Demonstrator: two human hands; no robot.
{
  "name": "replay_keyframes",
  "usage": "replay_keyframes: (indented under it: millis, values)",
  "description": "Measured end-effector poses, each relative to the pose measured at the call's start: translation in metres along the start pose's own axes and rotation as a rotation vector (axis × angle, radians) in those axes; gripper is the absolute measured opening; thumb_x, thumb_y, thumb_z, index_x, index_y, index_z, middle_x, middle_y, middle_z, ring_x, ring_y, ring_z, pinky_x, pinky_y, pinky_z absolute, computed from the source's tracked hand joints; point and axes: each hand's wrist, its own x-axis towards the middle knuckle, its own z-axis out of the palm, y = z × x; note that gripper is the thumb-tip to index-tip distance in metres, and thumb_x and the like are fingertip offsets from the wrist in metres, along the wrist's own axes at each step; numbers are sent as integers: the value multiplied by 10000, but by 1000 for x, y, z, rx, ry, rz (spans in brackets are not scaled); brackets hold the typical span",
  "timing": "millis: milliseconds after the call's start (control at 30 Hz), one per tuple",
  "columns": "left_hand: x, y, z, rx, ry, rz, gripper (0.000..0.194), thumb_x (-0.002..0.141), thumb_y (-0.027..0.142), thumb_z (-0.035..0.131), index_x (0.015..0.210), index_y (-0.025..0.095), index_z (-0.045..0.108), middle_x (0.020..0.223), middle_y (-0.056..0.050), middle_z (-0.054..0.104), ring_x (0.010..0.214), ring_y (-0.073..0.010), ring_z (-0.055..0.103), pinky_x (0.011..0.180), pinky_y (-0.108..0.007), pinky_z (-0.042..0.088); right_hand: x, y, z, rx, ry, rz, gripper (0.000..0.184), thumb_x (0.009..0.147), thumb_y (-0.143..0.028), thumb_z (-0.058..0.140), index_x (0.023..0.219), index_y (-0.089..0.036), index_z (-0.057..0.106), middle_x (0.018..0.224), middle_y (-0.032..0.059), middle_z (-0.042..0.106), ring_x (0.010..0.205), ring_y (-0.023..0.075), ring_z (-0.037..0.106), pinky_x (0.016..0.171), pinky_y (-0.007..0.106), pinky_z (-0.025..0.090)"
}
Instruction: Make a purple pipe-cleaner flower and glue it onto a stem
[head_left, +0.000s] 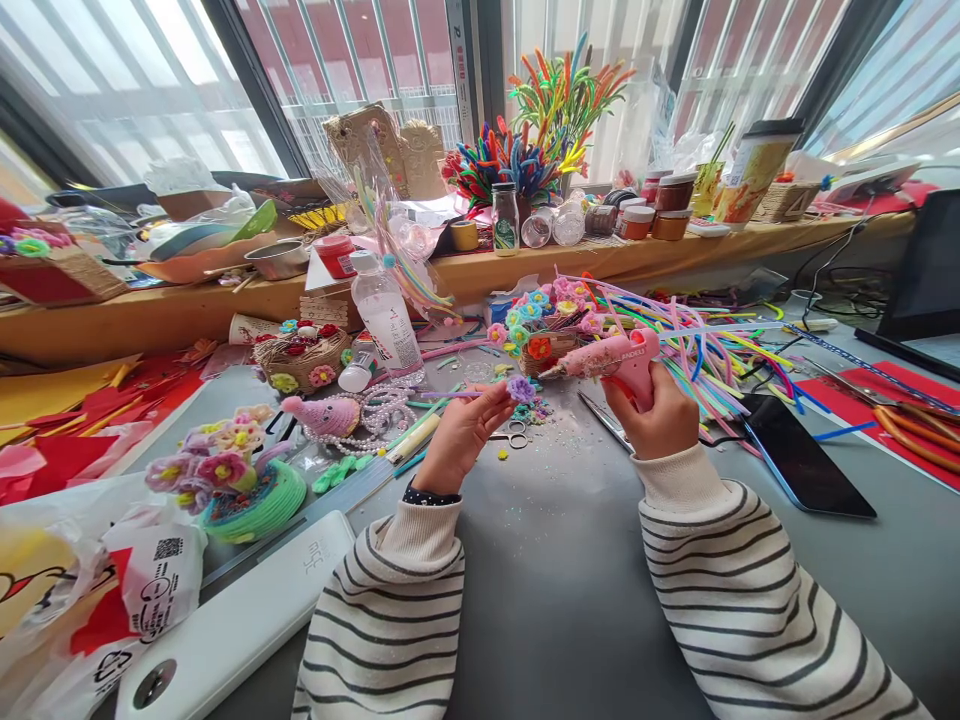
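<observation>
Closed round the handle of a pink glue gun (611,357), my right hand (664,412) keeps its nozzle pointing left, a little right of the purple flower. My left hand (466,432) pinches a small purple pipe-cleaner flower (520,389) at the fingertips. Small scissors (514,436) lie on the table just beyond the left fingers. Behind the glue gun nozzle stands a twine-wrapped basket (551,350) with pipe-cleaner flowers on it. A slim metal tool (602,416) rests beside my right hand.
Loose pipe cleaners (720,350) spread at the back right, near a phone (806,455). A clear bottle (386,320), bead strings (394,412) and a green flower basket (255,500) stand to the left. A long white device (240,620) lies in front.
</observation>
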Motion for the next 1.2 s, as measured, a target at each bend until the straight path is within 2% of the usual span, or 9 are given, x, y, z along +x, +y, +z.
replay_keyframes:
  millis: [300,900,1067,1200]
  values:
    - [1,-1,-1,2,2,5,60,616,168,643,638,134,599,636,8,633,625,-76,601,633,-162,467,1,5,5,-7,-5,-28,467,689,-602,385,754,-168,545,515,24,496,445,142,413,451,247,269]
    - [2,-2,-1,-8,10,7,61,617,153,642,664,128,612,645,3,637,616,-75,604,611,-149,484,0,7,6,-21,-18,-61,531,701,-609,378,879,-145,564,608,66,561,513,169,475,473,255,298]
    - [2,-2,-1,2,10,5,83,617,166,644,680,128,605,657,1,636,634,-78,603,616,-154,478,1,7,7,33,30,-53,535,680,-614,404,865,-139,566,571,44,536,485,151,453,462,248,305]
    - [1,-1,0,10,44,-7,120,608,173,649,711,140,597,651,7,624,622,-76,593,611,-165,469,0,3,6,159,94,28,483,649,-590,470,802,-137,542,533,2,483,448,121,410,439,237,312]
